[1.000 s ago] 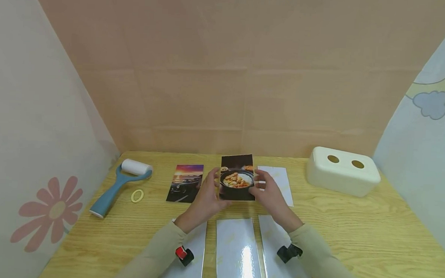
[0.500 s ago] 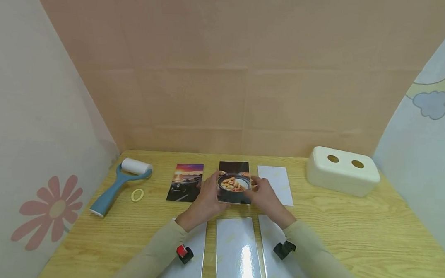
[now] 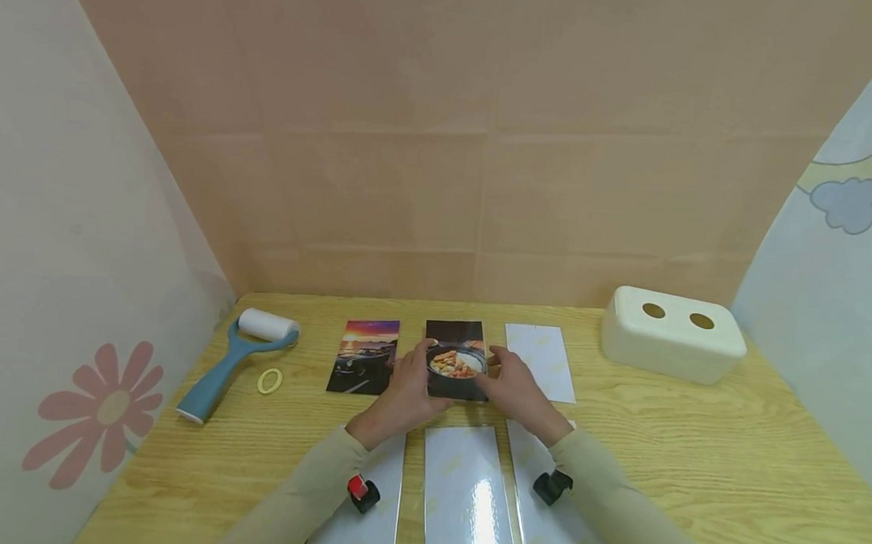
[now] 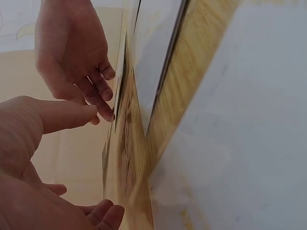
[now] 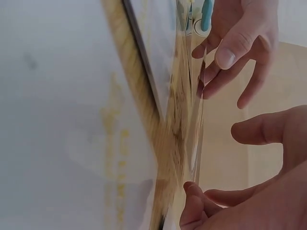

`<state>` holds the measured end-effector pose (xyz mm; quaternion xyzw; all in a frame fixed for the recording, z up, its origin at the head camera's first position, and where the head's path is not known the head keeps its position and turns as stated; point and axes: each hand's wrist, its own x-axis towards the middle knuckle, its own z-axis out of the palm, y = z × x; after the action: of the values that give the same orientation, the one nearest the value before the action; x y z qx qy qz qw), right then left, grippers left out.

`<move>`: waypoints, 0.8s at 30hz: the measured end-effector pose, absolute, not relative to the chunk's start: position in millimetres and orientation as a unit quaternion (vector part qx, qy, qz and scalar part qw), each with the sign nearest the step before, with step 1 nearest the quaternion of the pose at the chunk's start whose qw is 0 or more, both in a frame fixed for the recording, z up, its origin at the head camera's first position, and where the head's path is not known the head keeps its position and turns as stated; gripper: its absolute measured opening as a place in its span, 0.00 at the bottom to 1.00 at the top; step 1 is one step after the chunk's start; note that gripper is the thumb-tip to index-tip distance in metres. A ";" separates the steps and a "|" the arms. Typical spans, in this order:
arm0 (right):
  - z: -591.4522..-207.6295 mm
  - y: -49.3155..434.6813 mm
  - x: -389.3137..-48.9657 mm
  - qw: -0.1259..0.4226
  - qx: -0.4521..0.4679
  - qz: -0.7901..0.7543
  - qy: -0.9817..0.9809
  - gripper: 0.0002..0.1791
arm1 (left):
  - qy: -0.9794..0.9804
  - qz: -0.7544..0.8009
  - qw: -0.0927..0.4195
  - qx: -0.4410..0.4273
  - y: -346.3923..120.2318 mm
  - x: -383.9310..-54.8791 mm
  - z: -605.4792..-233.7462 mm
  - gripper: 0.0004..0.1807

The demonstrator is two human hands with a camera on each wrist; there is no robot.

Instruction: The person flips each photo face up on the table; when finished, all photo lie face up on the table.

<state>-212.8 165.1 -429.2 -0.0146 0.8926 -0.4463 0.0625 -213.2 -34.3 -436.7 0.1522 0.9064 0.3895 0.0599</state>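
A photo print of a rice dish in a black bowl (image 3: 455, 362) lies low over the middle of the table, between both hands. My left hand (image 3: 404, 388) holds its left edge, with the thumb near the bottom edge. On the opposite side my right hand (image 3: 517, 393) holds the right edge, its thumb overlapping the picture. The right wrist view shows the photo nearly edge-on, with the left hand's fingers (image 5: 211, 79) at its far side and the right fingertips (image 5: 192, 189) at the near end.
A sunset car photo (image 3: 362, 356) lies left, a white sheet (image 3: 542, 362) right. Three glossy white panels, one in the middle (image 3: 466, 492), line the front. A blue-handled roller (image 3: 219, 376), a yellow ring (image 3: 270, 381) and a cream box (image 3: 670, 335) stand by the sides.
Both hands have lowered the rice-dish photo and shifted it slightly left. It has gone from raised and tilted to lying low over the table, and the right hand has moved left with it.
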 end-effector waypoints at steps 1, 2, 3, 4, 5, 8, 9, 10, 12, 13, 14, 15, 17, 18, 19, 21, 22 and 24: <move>-429.9 165.2 -212.6 0.063 -0.014 -0.443 0.894 0.37 | 0.907 0.388 0.063 0.152 -34.5 -213.2 -436.9 0.55; -430.2 165.3 -212.4 0.063 -0.016 -0.439 0.896 0.37 | 0.907 0.387 0.065 0.152 -34.7 -213.3 -437.1 0.55; -430.5 165.1 -212.3 0.064 -0.018 -0.435 0.898 0.37 | 0.908 0.385 0.068 0.153 -35.0 -213.3 -437.3 0.55; -430.8 165.0 -212.2 0.064 -0.019 -0.433 0.899 0.37 | 0.908 0.384 0.069 0.154 -35.3 -213.2 -437.3 0.55; -430.7 164.8 -212.0 0.064 -0.021 -0.432 0.900 0.37 | 0.908 0.384 0.070 0.154 -35.5 -213.1 -437.3 0.55; -429.2 164.0 -211.4 0.064 -0.026 -0.429 0.901 0.37 | 0.908 0.383 0.073 0.152 -35.2 -213.0 -436.9 0.55; -429.1 163.9 -211.5 0.065 -0.027 -0.428 0.901 0.37 | 0.909 0.382 0.074 0.151 -34.8 -213.2 -436.8 0.54; -428.9 163.6 -211.5 0.064 -0.028 -0.426 0.902 0.37 | 0.909 0.381 0.074 0.149 -34.6 -213.2 -436.8 0.54; -428.9 162.9 -211.7 0.063 -0.028 -0.421 0.905 0.37 | 0.911 0.378 0.077 0.143 -34.0 -213.8 -437.0 0.54; -429.3 162.7 -211.9 0.061 -0.028 -0.418 0.906 0.37 | 0.912 0.377 0.079 0.142 -33.8 -214.3 -436.9 0.54; -429.4 162.4 -212.3 0.060 -0.028 -0.415 0.907 0.37 | 0.913 0.375 0.080 0.141 -33.7 -214.8 -437.2 0.54; -430.0 162.2 -212.8 0.059 -0.028 -0.413 0.908 0.37 | 0.914 0.373 0.081 0.141 -33.9 -215.3 -437.2 0.54; -430.5 162.3 -212.5 0.057 -0.026 -0.409 0.910 0.37 | 0.915 0.368 0.084 0.143 -33.5 -215.8 -437.6 0.53; -430.5 162.3 -212.4 0.056 -0.026 -0.408 0.911 0.37 | 0.916 0.365 0.086 0.144 -33.6 -216.0 -437.4 0.53; -430.6 162.2 -212.4 0.055 -0.025 -0.406 0.912 0.37 | 0.917 0.363 0.087 0.145 -33.7 -216.3 -437.4 0.53; -430.0 161.8 -212.3 0.055 -0.024 -0.404 0.913 0.37 | 0.918 0.359 0.090 0.146 -34.1 -216.7 -437.0 0.53; -429.3 161.5 -212.1 0.056 -0.024 -0.404 0.913 0.36 | 0.918 0.357 0.092 0.146 -34.2 -216.9 -436.6 0.53; -428.0 161.1 -211.8 0.059 -0.023 -0.402 0.913 0.37 | 0.919 0.354 0.096 0.144 -34.3 -217.2 -435.4 0.53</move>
<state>-211.8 161.1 -428.0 -0.0226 0.9134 -0.4021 0.0590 -217.2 -34.3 -435.4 0.1436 0.9192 0.3538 0.0965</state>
